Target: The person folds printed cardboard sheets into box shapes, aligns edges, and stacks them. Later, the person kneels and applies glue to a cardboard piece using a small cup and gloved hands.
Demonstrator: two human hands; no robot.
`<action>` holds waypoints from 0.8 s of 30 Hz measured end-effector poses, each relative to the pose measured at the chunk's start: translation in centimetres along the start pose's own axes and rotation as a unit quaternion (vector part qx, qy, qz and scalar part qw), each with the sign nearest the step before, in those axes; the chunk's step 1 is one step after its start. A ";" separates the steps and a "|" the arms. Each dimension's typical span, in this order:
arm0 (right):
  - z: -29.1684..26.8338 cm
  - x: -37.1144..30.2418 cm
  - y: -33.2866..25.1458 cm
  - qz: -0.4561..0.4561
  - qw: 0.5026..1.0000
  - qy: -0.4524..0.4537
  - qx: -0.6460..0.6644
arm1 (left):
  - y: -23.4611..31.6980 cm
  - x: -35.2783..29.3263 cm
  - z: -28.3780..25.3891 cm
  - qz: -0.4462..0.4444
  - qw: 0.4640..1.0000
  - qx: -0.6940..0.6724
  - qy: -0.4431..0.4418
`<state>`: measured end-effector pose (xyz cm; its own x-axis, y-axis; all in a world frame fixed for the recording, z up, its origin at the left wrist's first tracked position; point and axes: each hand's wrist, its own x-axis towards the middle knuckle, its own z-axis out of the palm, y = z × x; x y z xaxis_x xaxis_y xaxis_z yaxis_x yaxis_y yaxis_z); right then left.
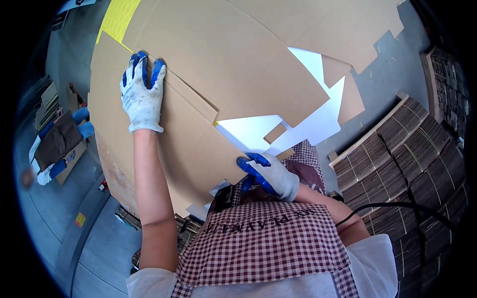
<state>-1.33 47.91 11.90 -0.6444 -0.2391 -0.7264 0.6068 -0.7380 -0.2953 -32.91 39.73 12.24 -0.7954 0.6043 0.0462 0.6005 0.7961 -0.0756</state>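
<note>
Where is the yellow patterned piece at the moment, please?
In the head view, the yellow patterned piece is at the upper left, bordered by brown cardboard and beyond the left hand.

Strapped brown bundles (415, 161) stand stacked at the right, with a co-worker (59, 140) and yellow label (80, 219) at left.

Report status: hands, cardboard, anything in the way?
Left gloved hand palm-down on brown cardboard sheet. Right gloved hand at its near edge, grip unclear. White-faced sheet showing alongside; nothing visibly blocking either hand.
</note>
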 end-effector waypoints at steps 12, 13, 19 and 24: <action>0.4 0.0 -0.4 0.021 0.998 0.045 0.045 | 0.5 1.0 -0.4 0.025 1.000 0.001 0.011; 0.2 0.1 -0.2 0.019 0.998 0.046 0.045 | 0.8 1.0 -0.4 0.020 1.000 -0.007 0.010; 0.6 0.2 -0.7 0.034 0.997 0.065 0.035 | 0.8 1.0 -0.3 0.008 1.000 -0.009 0.016; 1.1 2.0 -0.7 0.013 0.995 0.098 0.024 | 0.1 1.9 0.2 0.013 0.999 -0.011 0.037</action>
<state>-3.56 47.21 11.36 -0.5219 -0.1343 -0.8424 0.5968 -0.7631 -0.2481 -34.38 40.94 12.14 -0.7716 0.6249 0.1189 0.6232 0.7801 -0.0554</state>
